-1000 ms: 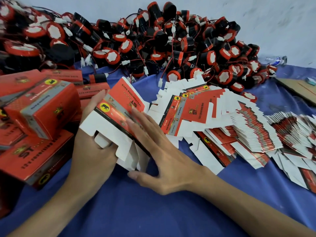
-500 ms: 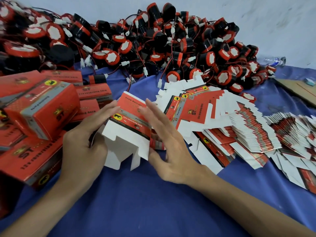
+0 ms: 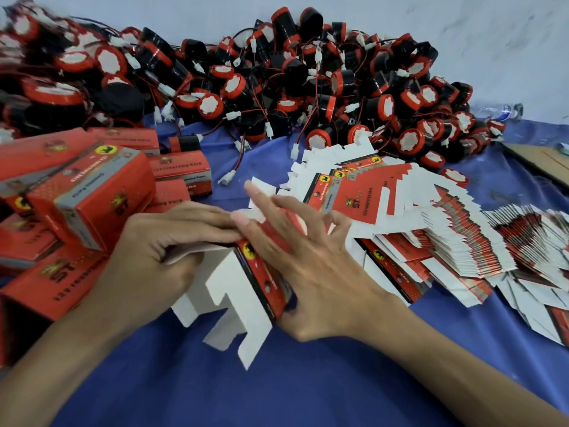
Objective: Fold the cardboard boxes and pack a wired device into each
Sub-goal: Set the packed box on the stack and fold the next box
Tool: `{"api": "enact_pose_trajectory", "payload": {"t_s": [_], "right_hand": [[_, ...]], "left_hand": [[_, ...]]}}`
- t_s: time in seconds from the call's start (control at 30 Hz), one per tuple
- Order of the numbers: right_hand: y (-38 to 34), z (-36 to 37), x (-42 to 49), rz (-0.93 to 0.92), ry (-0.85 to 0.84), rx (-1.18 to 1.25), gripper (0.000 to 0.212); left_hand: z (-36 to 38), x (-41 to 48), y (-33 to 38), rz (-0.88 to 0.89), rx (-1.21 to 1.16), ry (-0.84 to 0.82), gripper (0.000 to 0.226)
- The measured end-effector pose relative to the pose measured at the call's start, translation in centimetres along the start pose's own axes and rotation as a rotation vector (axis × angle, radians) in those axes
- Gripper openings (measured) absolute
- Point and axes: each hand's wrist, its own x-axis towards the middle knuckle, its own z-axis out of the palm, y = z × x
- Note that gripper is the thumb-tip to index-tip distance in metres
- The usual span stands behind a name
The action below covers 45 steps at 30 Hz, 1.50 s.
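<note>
Folding of one red-and-white cardboard box [image 3: 255,272], gripped beside finished red boxes [image 3: 89,204] by the left hand [image 3: 154,251] and pressed by the right hand's [image 3: 317,266] straight fingers [image 3: 268,204], is unfinished, and many flat blanks [image 3: 431,229] and black-and-red wired devices [image 3: 308,87] are left.

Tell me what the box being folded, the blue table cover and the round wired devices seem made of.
Box: thin printed cardboard, glossy red outside, matte white inside; it creases sharply at the flaps. Table cover: probably cloth, matte, with soft wrinkles. Wired devices: likely hard plastic, black bodies with shiny red rims; white faces unclear.
</note>
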Motion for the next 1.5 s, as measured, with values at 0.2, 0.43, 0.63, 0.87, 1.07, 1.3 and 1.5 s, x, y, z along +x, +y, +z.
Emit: {"api": "enact_pose_trajectory", "payload": {"t_s": [0.2, 0.43, 0.63, 0.87, 1.07, 1.3, 1.5], "right_hand": [[0.0, 0.0, 0.1, 0.14, 0.227, 0.217, 0.095], [-1.3, -0.9, 0.4, 0.535, 0.263, 0.214, 0.111], [-1.9, -0.7, -0.2, 0.365, 0.161, 0.474, 0.084], [-2.0, 0.0, -0.4, 0.481, 0.249, 1.206, 0.045], [-2.1, 1.2, -0.5, 0.49, 0.364, 1.262, 0.028], [-1.9, 1.3, -0.6, 0.561, 0.345, 1.305, 0.031], [-1.7, 1.3, -0.4, 0.622, 0.341, 1.26, 0.006]], "left_hand": [[1.0, -0.4, 0.7, -0.173, -0.458, 0.055, 0.054], [4.2, 0.3, 1.6, -0.38, -0.706, 0.266, 0.075], [4.7, -1.4, 1.1, -0.298, -0.565, 0.407, 0.069], [3.3, -1.6, 0.1, -0.349, -0.698, 0.038, 0.081], [3.8, -0.9, 0.6, -0.286, -0.579, 0.112, 0.037], [4.3, -1.3, 0.6, -0.392, -0.63, 0.302, 0.044], [4.2, -1.3, 0.9, -0.462, -0.753, 0.386, 0.028]]}}
